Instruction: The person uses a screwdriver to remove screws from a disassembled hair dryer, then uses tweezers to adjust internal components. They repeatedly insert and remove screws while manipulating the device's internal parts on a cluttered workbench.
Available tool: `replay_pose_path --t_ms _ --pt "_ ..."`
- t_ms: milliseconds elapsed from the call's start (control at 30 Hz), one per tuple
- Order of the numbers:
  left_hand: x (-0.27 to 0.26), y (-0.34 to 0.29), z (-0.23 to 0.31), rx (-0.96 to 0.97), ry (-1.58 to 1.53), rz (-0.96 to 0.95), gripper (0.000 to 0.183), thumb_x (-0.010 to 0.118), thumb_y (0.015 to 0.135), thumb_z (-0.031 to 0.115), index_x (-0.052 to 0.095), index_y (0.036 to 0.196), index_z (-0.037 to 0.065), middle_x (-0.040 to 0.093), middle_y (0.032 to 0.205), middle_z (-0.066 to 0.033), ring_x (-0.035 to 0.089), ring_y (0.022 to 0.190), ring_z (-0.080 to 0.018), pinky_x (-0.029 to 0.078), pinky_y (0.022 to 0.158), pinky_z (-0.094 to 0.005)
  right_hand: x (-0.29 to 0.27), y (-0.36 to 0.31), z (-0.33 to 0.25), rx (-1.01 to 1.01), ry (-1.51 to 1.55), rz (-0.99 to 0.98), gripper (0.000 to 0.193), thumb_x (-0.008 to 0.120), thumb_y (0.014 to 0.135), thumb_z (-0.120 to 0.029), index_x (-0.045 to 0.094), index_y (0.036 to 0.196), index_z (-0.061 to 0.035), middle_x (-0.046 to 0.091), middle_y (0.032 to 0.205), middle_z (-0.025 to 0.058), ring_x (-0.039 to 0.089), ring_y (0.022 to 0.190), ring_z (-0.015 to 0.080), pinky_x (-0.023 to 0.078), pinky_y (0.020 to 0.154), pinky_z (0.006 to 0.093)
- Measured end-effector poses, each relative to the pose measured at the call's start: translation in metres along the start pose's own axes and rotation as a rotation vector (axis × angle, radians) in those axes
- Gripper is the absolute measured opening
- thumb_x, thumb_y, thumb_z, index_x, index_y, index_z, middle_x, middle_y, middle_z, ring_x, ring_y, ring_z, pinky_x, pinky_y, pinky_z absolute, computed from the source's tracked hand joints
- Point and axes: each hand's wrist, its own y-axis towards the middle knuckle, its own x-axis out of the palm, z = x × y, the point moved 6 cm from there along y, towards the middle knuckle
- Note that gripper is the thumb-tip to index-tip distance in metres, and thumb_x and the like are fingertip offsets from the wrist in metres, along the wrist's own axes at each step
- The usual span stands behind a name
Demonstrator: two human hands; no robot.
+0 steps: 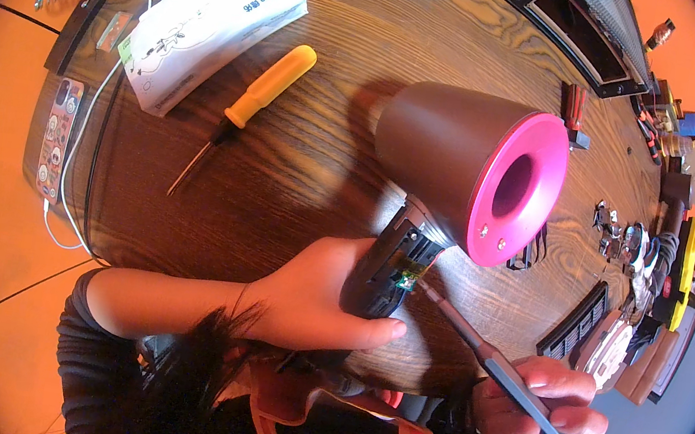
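Grip of the left hand (pixel 316 292): closed around the dark handle (pixel 370 277) of a hair dryer (pixel 449 143), with the thumb extended along the handle's lower end and the other fingers largely hidden behind it. Grip of the right hand (pixel 547 401): clamped on a slender grey pen-shaped tool (pixel 498 373), whose tip points up and left to the handle's opened side. A small green-and-yellow circuit board (pixel 407 278) is exposed there; whether the tip touches it cannot be told. The hair dryer is held tilted near the middle of the near edge of the wood-grained tabletop (pixel 365 17), its brown barrel above the handle and its pink ring-shaped end (pixel 536 185) facing right. In the left half of the tabletop, a yellow-handled screwdriver (pixel 273 84) lies with its shaft directed toward the near edge. Beyond it, toward the far left corner, rests a white soft pack (pixel 222 34). Along the left edge lies a phone (pixel 59 140) in a stickered case, a white cable (pixel 65 167) joined to its nearer end. Toward the right edge, a black slotted part (pixel 575 320) lies near the right hand; toward the far right corner stands a black box-shaped appliance (pixel 578 32).
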Motion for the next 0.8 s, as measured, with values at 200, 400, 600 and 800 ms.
replay_pose_path --t_ms 200,400,600,800 --pt "0.002 0.001 0.004 0.058 0.034 -0.076 0.019 0.067 0.071 0.007 0.051 0.081 0.002 0.055 0.069 -0.0029 0.058 0.06 -0.0115 0.048 0.056 -0.0263 0.01 -0.006 -0.002 -0.176 -0.328 0.081 0.033 0.06 0.082 -0.014 0.03 0.089 -0.0028 0.051 0.07 0.0204 0.057 0.046 0.0186 0.05 0.039 0.0208" --pt "0.004 0.0 0.007 0.132 0.08 -0.11 0.019 0.066 0.071 0.007 0.052 0.081 0.001 0.055 0.069 -0.003 0.057 0.061 -0.0107 0.047 0.057 -0.026 0.006 -0.005 -0.007 -0.197 -0.311 0.062 0.034 0.061 0.08 -0.01 0.028 0.082 -0.0036 0.049 0.067 0.0186 0.055 0.043 0.0199 0.046 0.034 0.0215" --pt "0.003 0.0 0.007 0.138 0.087 -0.109 0.019 0.066 0.071 0.006 0.052 0.083 0.001 0.055 0.069 -0.0034 0.057 0.061 -0.0109 0.048 0.057 -0.0263 0.008 -0.009 -0.003 -0.168 -0.262 0.069 0.036 0.062 0.08 -0.012 0.027 0.085 -0.0054 0.047 0.071 0.0195 0.053 0.042 0.0209 0.047 0.033 0.0235" --pt "0.002 0.0 0.006 0.114 0.092 -0.091 0.019 0.066 0.071 0.006 0.052 0.081 0.001 0.056 0.07 -0.0035 0.057 0.061 -0.0105 0.048 0.057 -0.0261 0.009 -0.006 -0.006 -0.169 -0.212 0.037 0.035 0.061 0.081 -0.011 0.028 0.088 -0.0045 0.048 0.075 0.023 0.056 0.046 0.0238 0.05 0.035 0.0254"
